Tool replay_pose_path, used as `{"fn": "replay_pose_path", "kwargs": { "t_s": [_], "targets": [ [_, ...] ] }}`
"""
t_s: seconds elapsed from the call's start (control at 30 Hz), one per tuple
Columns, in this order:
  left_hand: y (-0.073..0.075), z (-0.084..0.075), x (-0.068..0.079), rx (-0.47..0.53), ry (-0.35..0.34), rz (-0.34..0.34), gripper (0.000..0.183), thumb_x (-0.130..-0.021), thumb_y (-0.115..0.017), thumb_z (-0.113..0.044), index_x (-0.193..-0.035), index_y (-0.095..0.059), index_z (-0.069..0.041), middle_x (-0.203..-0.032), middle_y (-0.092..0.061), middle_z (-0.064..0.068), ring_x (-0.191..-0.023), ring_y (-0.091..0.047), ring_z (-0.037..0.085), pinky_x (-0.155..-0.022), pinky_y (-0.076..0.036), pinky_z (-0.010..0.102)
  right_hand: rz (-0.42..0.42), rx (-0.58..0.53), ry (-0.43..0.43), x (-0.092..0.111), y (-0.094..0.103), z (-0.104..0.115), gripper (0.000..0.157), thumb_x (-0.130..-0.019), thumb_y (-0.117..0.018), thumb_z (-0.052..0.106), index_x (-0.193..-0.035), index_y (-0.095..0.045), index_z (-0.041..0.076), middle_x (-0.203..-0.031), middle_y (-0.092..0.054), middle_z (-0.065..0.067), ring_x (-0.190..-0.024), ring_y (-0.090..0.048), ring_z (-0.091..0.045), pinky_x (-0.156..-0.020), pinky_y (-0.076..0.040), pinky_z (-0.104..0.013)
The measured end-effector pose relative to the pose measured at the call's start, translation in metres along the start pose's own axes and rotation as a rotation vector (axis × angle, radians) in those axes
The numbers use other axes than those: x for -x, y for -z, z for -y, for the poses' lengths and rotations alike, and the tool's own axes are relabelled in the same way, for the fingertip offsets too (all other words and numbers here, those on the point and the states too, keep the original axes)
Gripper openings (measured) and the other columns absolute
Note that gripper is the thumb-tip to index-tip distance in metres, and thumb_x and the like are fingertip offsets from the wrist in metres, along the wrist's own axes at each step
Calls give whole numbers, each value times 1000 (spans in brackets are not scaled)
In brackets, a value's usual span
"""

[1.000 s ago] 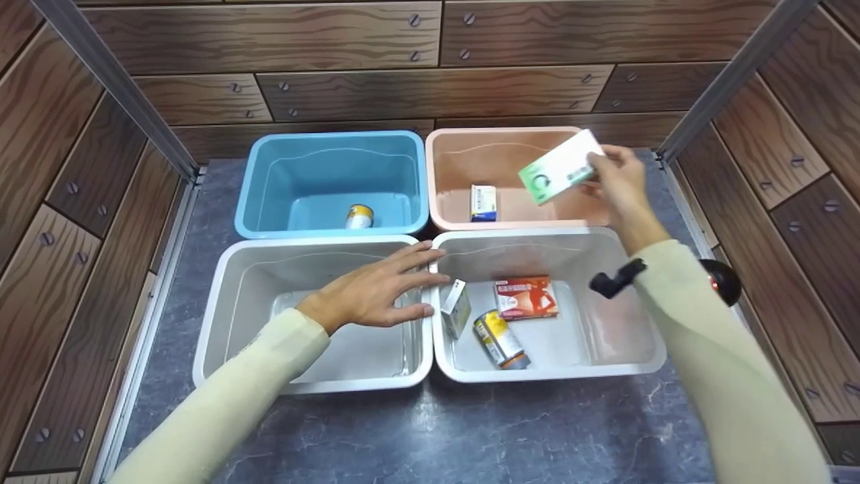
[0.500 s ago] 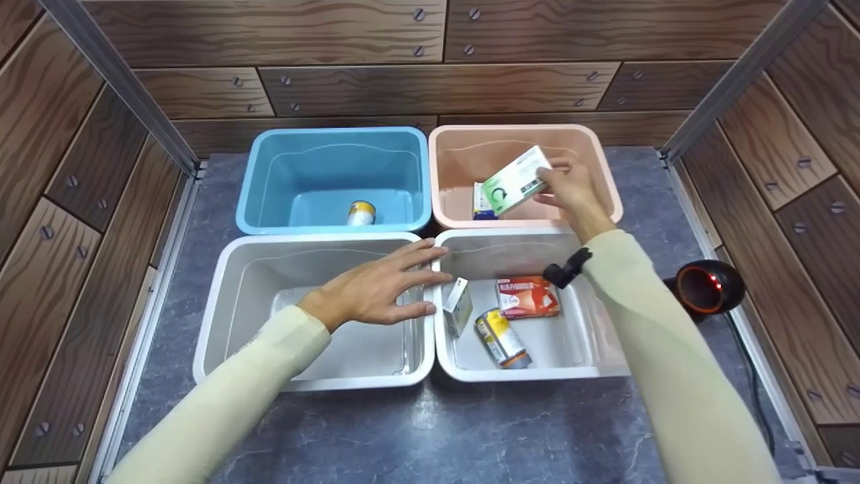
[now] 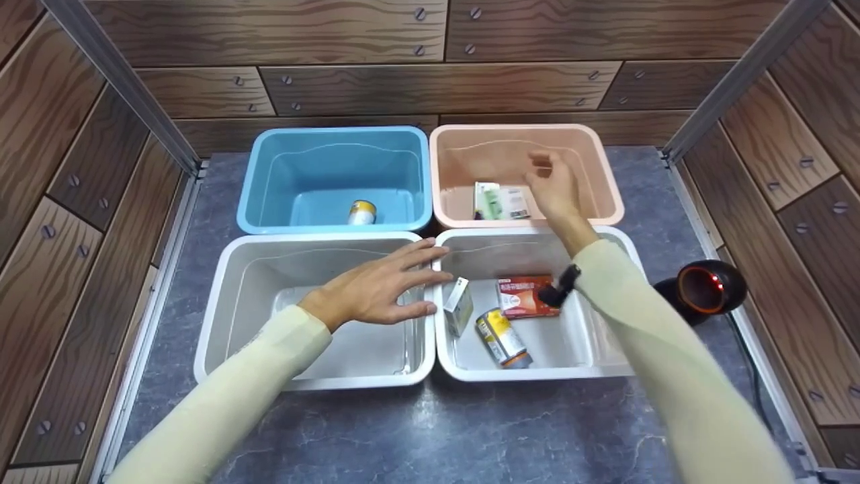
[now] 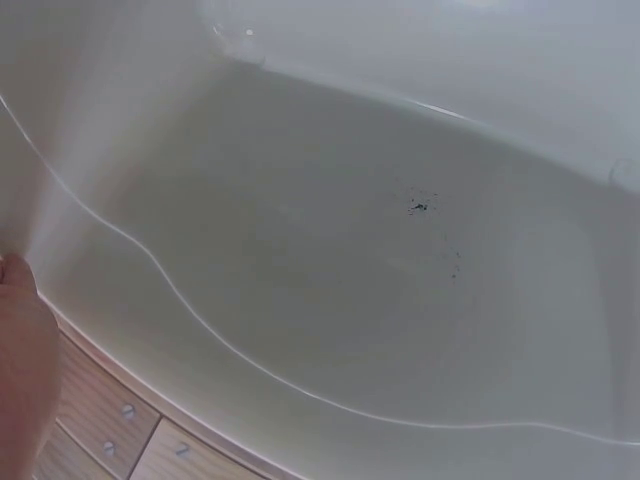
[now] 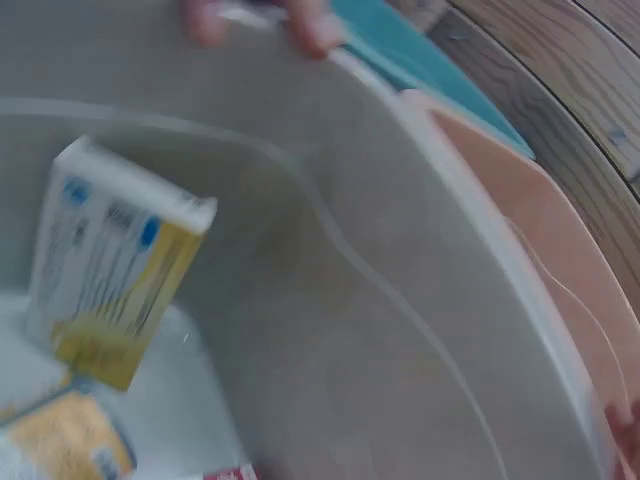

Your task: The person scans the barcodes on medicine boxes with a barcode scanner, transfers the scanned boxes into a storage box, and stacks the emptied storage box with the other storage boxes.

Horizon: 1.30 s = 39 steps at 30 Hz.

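My right hand (image 3: 556, 191) hovers over the salmon-coloured bin (image 3: 608, 195), fingers loosely bent with nothing between them. Below it, a green-and-white medicine box (image 3: 514, 204), slightly blurred, lies partly over a white-and-blue box (image 3: 478, 195). My left hand (image 3: 376, 286) rests with spread fingers across the meeting rims of the left white bin (image 3: 218, 296) and the right white bin (image 3: 537, 373). In that right bin are a white-and-yellow box (image 5: 120, 260) leaning on the wall, a yellow-and-grey bottle (image 3: 502, 338) on its side and a red box (image 3: 521, 297).
A blue bin (image 3: 252, 181) at the back left holds a small white bottle with an orange band (image 3: 362, 213). To the right stands a black scanner (image 3: 705, 288) with red lights and a cable. Wood-patterned walls (image 3: 349, 33) enclose the dark marbled tabletop (image 3: 416, 437).
My right hand carried the green-and-white box leftward over the salmon bin and let go of it; the box now lies inside. My left hand has stayed on the rims.
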<state>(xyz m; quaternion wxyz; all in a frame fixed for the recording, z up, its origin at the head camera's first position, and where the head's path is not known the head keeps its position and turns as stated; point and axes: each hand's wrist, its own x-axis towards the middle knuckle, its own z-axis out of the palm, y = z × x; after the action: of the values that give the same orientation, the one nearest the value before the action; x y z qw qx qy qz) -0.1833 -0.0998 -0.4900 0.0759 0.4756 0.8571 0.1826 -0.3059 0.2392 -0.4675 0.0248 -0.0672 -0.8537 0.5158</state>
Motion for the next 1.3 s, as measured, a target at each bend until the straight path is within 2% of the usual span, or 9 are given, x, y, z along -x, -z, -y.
{"fn": "replay_pose_path", "kwargs": {
  "t_s": [0.13,0.3,0.5,0.63,0.77,0.97,1.0,1.1,1.3],
  "targets": [
    [1,0,2,1,-3,-8,60,-111,-52,-58,-163,-53,-27,-182,-28,3,-171,-17,30,-135,-29,52,61,29,156,19,4,9,36,-105,-63,7,-140,-65,-4,-134,-68,-22,-118,-64,-25,-101,-55,-25],
    [1,1,4,4,-13,-24,60,-111,-53,-56,-162,-54,-25,-181,-30,6,-170,-19,33,-135,-30,53,222,82,235,41,11,16,30,-108,-65,11,-135,-68,-2,-125,-72,-19,-100,-66,-17,-82,-58,-18],
    [0,1,4,5,0,-5,61,-111,-52,-58,-162,-54,-26,-181,-29,4,-171,-18,30,-136,-29,51,496,163,356,71,14,7,24,-105,-70,8,-128,-73,1,-120,-75,-17,-100,-68,-18,-87,-60,-22],
    [1,0,3,6,13,0,61,-110,-52,-59,-162,-54,-26,-182,-27,2,-171,-17,29,-135,-30,52,759,251,447,87,17,-2,27,-104,-71,9,-130,-72,1,-121,-76,-19,-103,-71,-21,-93,-59,-27],
    [1,0,4,14,13,4,61,-110,-52,-58,-162,-54,-26,-182,-28,3,-171,-17,30,-135,-30,53,1076,360,399,94,18,-14,40,-107,-64,8,-146,-62,4,-123,-73,-20,-95,-72,-25,-87,-62,-35],
    [1,0,2,16,6,0,60,-111,-53,-57,-162,-55,-26,-181,-29,4,-171,-18,30,-135,-30,52,1433,602,303,100,14,-27,53,-109,-60,9,-161,-50,8,-135,-68,-26,-115,-69,-34,-98,-60,-43],
    [1,0,2,15,6,2,60,-111,-53,-58,-162,-54,-27,-181,-29,4,-171,-18,29,-135,-30,53,1471,645,297,101,12,-28,53,-110,-59,11,-162,-49,11,-137,-68,-25,-124,-66,-34,-103,-56,-41],
    [2,-1,1,9,5,2,60,-111,-52,-58,-162,-54,-27,-181,-29,5,-171,-18,30,-134,-31,53,1560,746,261,103,7,-32,56,-110,-58,13,-165,-47,18,-143,-66,-25,-134,-64,-38,-109,-54,-46],
    [3,-2,0,5,-4,6,60,-111,-52,-58,-162,-54,-27,-181,-29,5,-171,-17,29,-135,-30,52,1621,904,202,111,-6,-37,64,-109,-59,19,-169,-41,31,-161,-54,-18,-143,-52,-29,-121,-44,-49]
  ]
}}
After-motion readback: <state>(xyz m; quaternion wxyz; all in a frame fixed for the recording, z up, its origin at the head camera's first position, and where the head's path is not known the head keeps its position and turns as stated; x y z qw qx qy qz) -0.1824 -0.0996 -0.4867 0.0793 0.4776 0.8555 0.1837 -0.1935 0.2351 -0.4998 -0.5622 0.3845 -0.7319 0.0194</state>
